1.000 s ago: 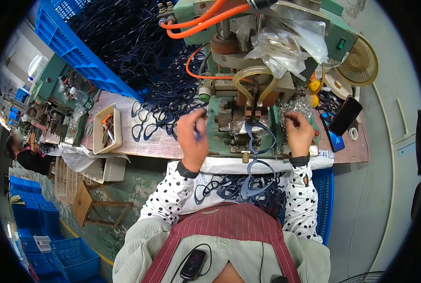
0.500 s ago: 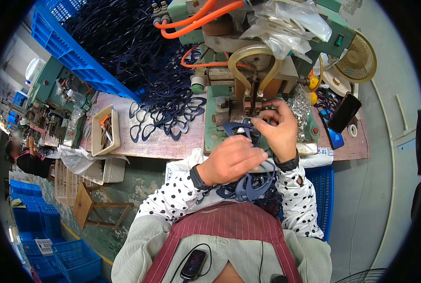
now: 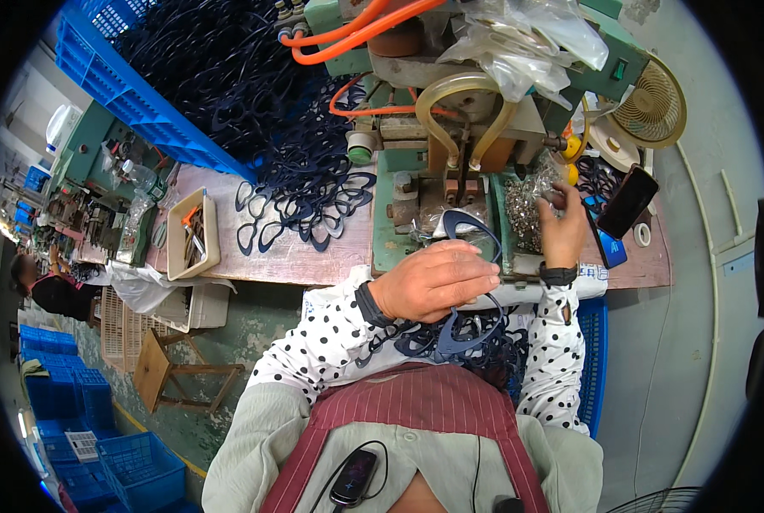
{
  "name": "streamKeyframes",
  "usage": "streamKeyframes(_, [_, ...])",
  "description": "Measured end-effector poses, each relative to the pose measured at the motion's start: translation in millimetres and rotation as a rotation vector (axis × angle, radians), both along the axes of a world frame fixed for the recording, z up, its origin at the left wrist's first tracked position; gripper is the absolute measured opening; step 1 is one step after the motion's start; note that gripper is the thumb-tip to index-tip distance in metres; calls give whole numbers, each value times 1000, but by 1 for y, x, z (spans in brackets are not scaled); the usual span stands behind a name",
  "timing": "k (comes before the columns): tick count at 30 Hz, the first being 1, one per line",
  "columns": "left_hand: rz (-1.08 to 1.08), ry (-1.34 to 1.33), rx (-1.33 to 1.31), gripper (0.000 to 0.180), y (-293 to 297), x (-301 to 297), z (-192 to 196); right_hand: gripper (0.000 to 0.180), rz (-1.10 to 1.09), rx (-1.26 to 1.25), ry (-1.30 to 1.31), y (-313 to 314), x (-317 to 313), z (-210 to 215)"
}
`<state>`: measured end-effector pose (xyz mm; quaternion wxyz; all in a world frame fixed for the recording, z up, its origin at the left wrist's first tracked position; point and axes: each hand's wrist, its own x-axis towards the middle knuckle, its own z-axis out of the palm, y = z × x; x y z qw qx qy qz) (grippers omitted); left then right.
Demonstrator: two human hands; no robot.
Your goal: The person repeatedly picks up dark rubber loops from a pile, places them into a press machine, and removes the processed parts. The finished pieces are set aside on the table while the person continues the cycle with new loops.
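My left hand [image 3: 438,280] is closed around a dark blue eyeglass frame [image 3: 451,226], in front of the green machine's metal jaws [image 3: 463,190]. One rim stands up past my fingers toward the machine, the other hangs below them. Over at the right, my right hand [image 3: 563,231] reaches into a tray of small shiny metal parts [image 3: 521,214]. Its thumb and fingers are curled together at the pile's edge; whatever they pinch is too small to make out. More dark blue frames [image 3: 493,350] lie heaped in my lap, below the left hand.
A blue crate [image 3: 142,115] full of dark frames stands at the far left, with loose frames [image 3: 301,214] spilling onto the table. A cream bin [image 3: 192,235] holds tools. Right of the tray lie a phone [image 3: 627,203], a tape roll [image 3: 641,235] and a fan [image 3: 650,101].
My right hand has left the frame at the machine's jaws and moved right to the metal parts. The left hand keeps the frame and has shifted slightly right.
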<state>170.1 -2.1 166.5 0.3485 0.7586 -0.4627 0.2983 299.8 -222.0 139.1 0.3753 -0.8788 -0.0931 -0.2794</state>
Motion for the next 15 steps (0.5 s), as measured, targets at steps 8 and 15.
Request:
streamKeyframes(8, [3,2,-14,35,1,1,-4,25,92,-464,43,-26,-13,-36])
streamKeyframes(15, [57,-72,35,33,-1,-3,2,19,106,-265,12,-27,1,-54])
